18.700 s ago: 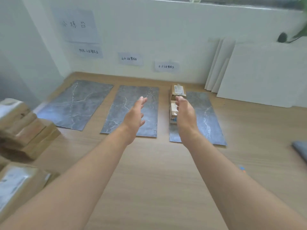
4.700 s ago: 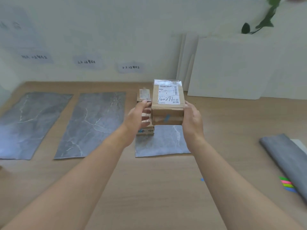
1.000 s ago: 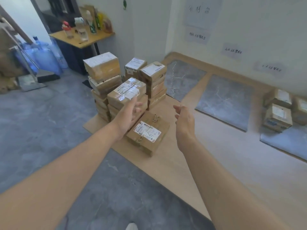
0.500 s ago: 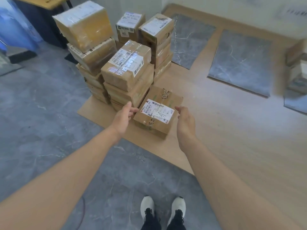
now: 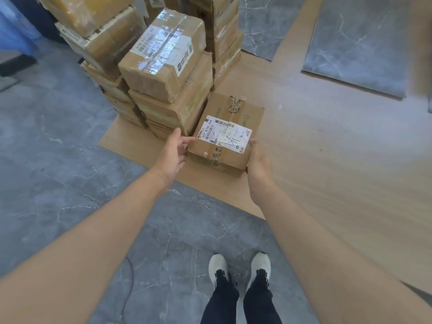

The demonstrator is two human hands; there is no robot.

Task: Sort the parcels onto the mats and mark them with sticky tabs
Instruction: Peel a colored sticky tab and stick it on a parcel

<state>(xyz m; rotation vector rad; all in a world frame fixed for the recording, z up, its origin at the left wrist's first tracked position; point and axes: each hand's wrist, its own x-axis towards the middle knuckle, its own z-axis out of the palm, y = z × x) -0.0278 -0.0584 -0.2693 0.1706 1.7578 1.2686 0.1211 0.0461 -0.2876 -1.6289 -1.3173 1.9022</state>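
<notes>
Beside the parcel (image 5: pixel 225 134) are left hand (image 5: pixel 173 153), right hand (image 5: pixel 258 164).

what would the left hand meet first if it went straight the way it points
The left hand would meet the left side of the labelled parcel; depth is unclear, perhaps touching it.

Standing in white shoes (image 5: pixel 261 265) and black trousers (image 5: pixel 259 302) on grey marbled floor (image 5: pixel 58 171). Facing pale wooden flooring (image 5: pixel 339 171), beside a thin reddish cable (image 5: pixel 132 281).

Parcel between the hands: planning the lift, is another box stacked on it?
No, the parcel has a bare labelled top; the stack stands beside it.
</notes>
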